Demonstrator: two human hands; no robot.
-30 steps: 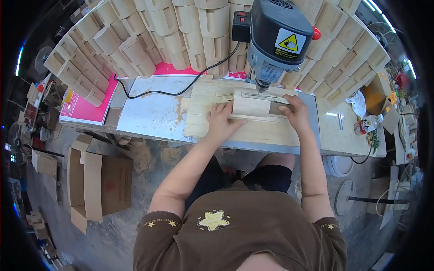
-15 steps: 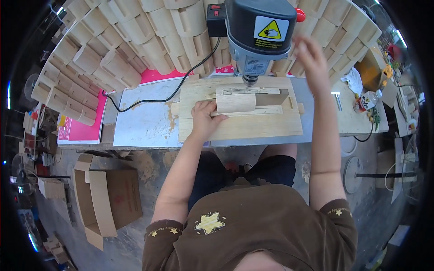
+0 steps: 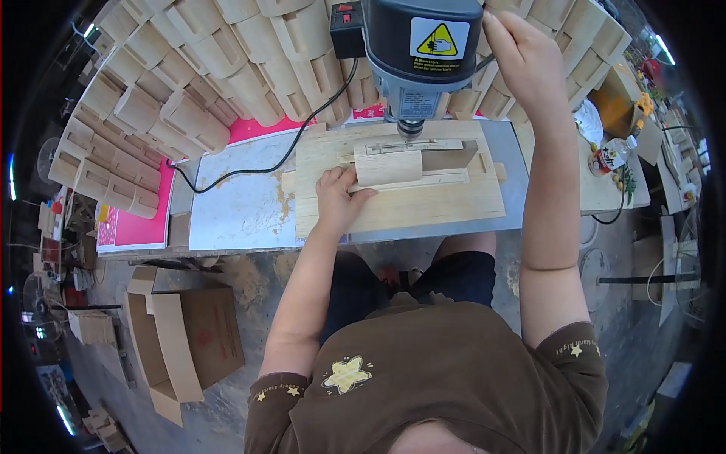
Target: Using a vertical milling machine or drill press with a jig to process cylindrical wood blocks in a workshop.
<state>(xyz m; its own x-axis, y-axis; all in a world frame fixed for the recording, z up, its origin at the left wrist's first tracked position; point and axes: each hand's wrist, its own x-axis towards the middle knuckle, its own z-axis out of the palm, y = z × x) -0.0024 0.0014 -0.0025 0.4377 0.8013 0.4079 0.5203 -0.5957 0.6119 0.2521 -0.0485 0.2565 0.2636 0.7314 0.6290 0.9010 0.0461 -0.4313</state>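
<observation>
A dark drill press (image 3: 423,34) stands over a flat wooden jig board (image 3: 446,208) on the bench. Below its chuck (image 3: 410,129) lies a pale rounded wooden block (image 3: 389,168), set in the jig. My left hand (image 3: 338,198) grips the block's left end, fingers behind and thumb in front at its near corner. Up at the machine's right side, my right hand (image 3: 525,57) is closed around the feed lever's knob, which it hides. A second dark lever arm (image 3: 485,62) shows just below that hand.
Stacked slotted wooden pieces (image 3: 261,87) wall off the bench's back. A black cable (image 3: 291,155) curves across the left of the bench. An open cardboard box (image 3: 204,337) stands on the floor at left. A plastic jar (image 3: 611,157) sits on the right-hand table.
My right hand, loose beside the machine before, has risen and closed over the red lever knob. My left hand stays at the block's left end. The view has shifted slightly.
</observation>
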